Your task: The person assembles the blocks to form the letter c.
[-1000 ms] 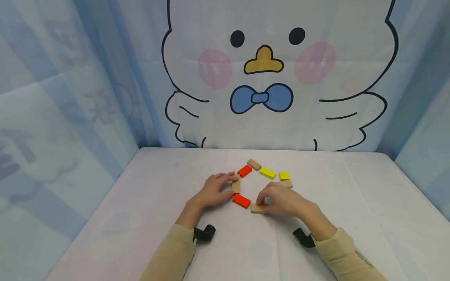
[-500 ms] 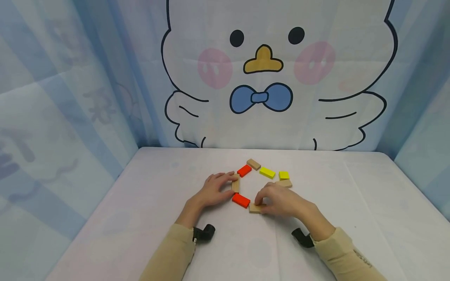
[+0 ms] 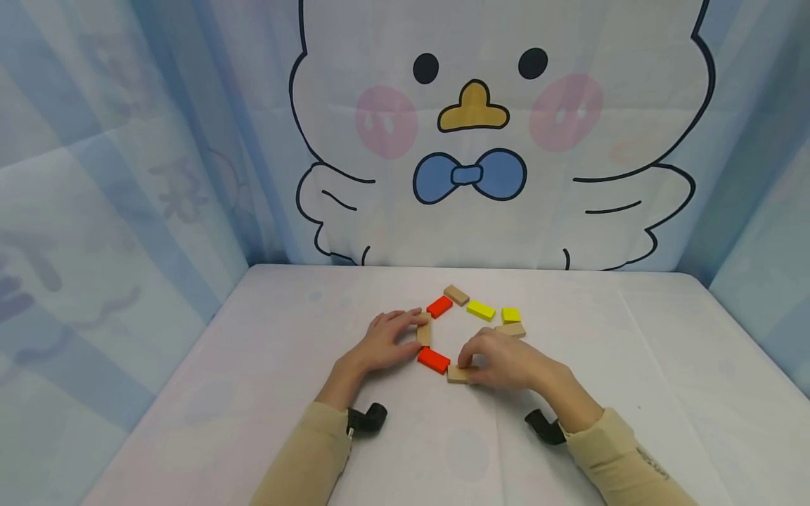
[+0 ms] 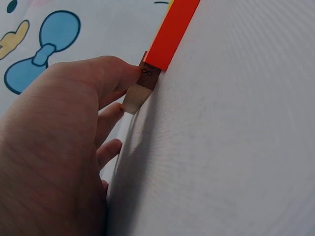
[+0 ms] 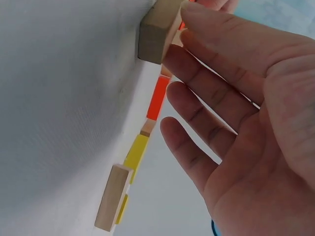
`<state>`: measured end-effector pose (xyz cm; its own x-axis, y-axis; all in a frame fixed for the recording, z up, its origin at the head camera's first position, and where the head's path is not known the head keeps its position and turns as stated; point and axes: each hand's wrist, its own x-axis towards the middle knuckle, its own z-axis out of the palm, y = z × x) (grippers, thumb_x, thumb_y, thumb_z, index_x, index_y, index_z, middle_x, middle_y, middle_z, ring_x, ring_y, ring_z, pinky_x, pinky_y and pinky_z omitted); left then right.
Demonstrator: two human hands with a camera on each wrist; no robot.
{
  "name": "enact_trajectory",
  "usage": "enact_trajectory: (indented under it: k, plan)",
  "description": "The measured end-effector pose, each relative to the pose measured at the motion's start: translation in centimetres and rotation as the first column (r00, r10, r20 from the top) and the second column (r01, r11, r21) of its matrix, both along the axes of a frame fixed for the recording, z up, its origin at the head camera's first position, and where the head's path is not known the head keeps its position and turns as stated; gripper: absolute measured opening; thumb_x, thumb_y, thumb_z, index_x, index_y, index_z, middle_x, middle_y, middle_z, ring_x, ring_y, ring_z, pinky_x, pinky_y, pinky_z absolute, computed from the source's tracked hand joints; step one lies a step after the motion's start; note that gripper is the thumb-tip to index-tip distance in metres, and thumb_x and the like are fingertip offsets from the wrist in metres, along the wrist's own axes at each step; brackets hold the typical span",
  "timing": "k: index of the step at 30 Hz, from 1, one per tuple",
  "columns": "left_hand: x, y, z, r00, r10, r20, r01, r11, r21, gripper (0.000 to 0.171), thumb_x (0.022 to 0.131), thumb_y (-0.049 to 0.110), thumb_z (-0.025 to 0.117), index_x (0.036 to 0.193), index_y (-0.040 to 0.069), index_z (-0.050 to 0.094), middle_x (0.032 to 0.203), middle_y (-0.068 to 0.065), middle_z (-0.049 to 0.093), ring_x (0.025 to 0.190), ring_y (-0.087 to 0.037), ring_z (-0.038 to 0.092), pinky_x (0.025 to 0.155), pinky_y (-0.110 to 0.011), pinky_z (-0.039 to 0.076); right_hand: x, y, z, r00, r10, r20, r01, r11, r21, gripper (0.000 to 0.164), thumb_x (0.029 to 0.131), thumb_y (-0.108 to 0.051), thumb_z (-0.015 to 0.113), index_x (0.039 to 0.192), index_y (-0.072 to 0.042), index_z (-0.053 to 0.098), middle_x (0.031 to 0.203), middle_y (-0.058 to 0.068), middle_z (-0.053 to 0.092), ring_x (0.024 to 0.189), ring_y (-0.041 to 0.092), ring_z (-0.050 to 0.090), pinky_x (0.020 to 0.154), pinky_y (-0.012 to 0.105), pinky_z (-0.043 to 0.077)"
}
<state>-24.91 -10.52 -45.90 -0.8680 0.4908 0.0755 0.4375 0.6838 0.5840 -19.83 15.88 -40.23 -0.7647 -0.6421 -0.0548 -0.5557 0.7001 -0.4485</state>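
Note:
My left hand holds a plain wooden block lying flat, thumb at its near end and fingers at its far end. In the left wrist view this block shows between thumb and fingers, touching a red block. My right hand pinches another plain wooden block between thumb and fingers. That block sits flat at the right end of the near red block. In the right wrist view its end shows beside the thumb, and the other fingers extend below.
Beyond the hands lie a second red block, a wooden block and a yellow block, curving in a row. Another yellow block stands beside a wooden block behind the right hand. All are on a white-covered table.
My right hand has slid its wooden block slightly left, up to the near red block's end. The left hand has stayed in place on its block.

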Motion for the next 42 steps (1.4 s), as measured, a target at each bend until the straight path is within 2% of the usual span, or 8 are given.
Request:
enact_trajectory:
  k: [6, 16, 20, 27, 36, 42]
  plan:
    - [0.1, 0.0, 0.0, 1.000, -0.002, 0.004, 0.002, 1.000, 0.007, 0.047, 0.096, 0.029, 0.063, 0.142, 0.022, 0.057, 0.159, 0.000, 0.040, 0.145, -0.032, 0.029, 0.120, -0.054, 0.010, -0.4, 0.8, 0.5, 0.996, -0.075, 0.048, 0.077, 0.996, -0.034, 0.019, 0.088, -0.013, 0.078, 0.106, -0.013, 0.075, 0.104, -0.007, 0.068, 0.104, 0.021, 0.061, 0.092, 0.044, 0.052]
    - [0.0, -0.1, -0.3, 1.000, -0.002, -0.001, 0.002, 1.000, -0.002, 0.047, 0.096, 0.029, 0.063, 0.142, 0.022, 0.057, 0.159, 0.001, 0.040, 0.146, -0.031, 0.028, 0.120, -0.053, 0.010, -1.4, 2.6, 0.7, 0.995, -0.103, -0.017, 0.101, 0.991, -0.092, 0.021, 0.090, -0.010, 0.076, 0.110, -0.005, 0.074, 0.106, 0.001, 0.071, 0.102, 0.027, 0.062, 0.091, 0.046, 0.052]
    - [0.0, -0.1, -0.3, 1.000, -0.008, 0.000, 0.008, 1.000, 0.007, 0.047, 0.096, 0.028, 0.063, 0.143, 0.021, 0.057, 0.159, 0.001, 0.040, 0.145, -0.031, 0.028, 0.120, -0.052, 0.010, -1.7, 3.3, 0.7, 0.985, -0.168, -0.033, 0.164, 0.981, -0.102, 0.021, 0.090, -0.010, 0.075, 0.111, -0.004, 0.074, 0.107, 0.005, 0.071, 0.101, 0.029, 0.061, 0.090, 0.048, 0.051]
    - [0.1, -0.1, -0.3, 1.000, -0.007, -0.004, 0.007, 1.000, 0.006, 0.047, 0.096, 0.028, 0.063, 0.143, 0.021, 0.057, 0.159, 0.001, 0.040, 0.145, -0.031, 0.028, 0.120, -0.053, 0.011, -2.2, 4.4, 0.7, 0.964, -0.262, -0.037, 0.258, 0.962, -0.091, 0.026, 0.093, -0.011, 0.072, 0.117, -0.002, 0.072, 0.117, 0.011, 0.069, 0.111, 0.034, 0.058, 0.098, 0.056, 0.047]
    - [0.2, 0.0, -0.1, 1.000, 0.001, 0.001, -0.001, 1.000, 0.001, 0.048, 0.096, 0.028, 0.063, 0.143, 0.021, 0.057, 0.159, 0.001, 0.040, 0.146, -0.032, 0.028, 0.120, -0.053, 0.009, -2.9, 5.4, 0.0, 0.957, -0.282, -0.071, 0.276, 0.958, -0.079, 0.026, 0.090, -0.008, 0.075, 0.114, -0.001, 0.072, 0.116, 0.013, 0.069, 0.112, 0.035, 0.058, 0.099, 0.056, 0.046]
    - [0.1, 0.0, 0.0, 1.000, 0.000, 0.006, 0.000, 1.000, 0.008, 0.048, 0.096, 0.028, 0.063, 0.143, 0.021, 0.057, 0.159, 0.001, 0.039, 0.146, -0.032, 0.027, 0.120, -0.053, 0.009, -3.2, 5.9, -0.4, 0.958, -0.266, -0.102, 0.258, 0.962, -0.086, 0.026, 0.088, -0.004, 0.076, 0.113, 0.000, 0.072, 0.113, 0.013, 0.070, 0.110, 0.036, 0.060, 0.098, 0.055, 0.046]
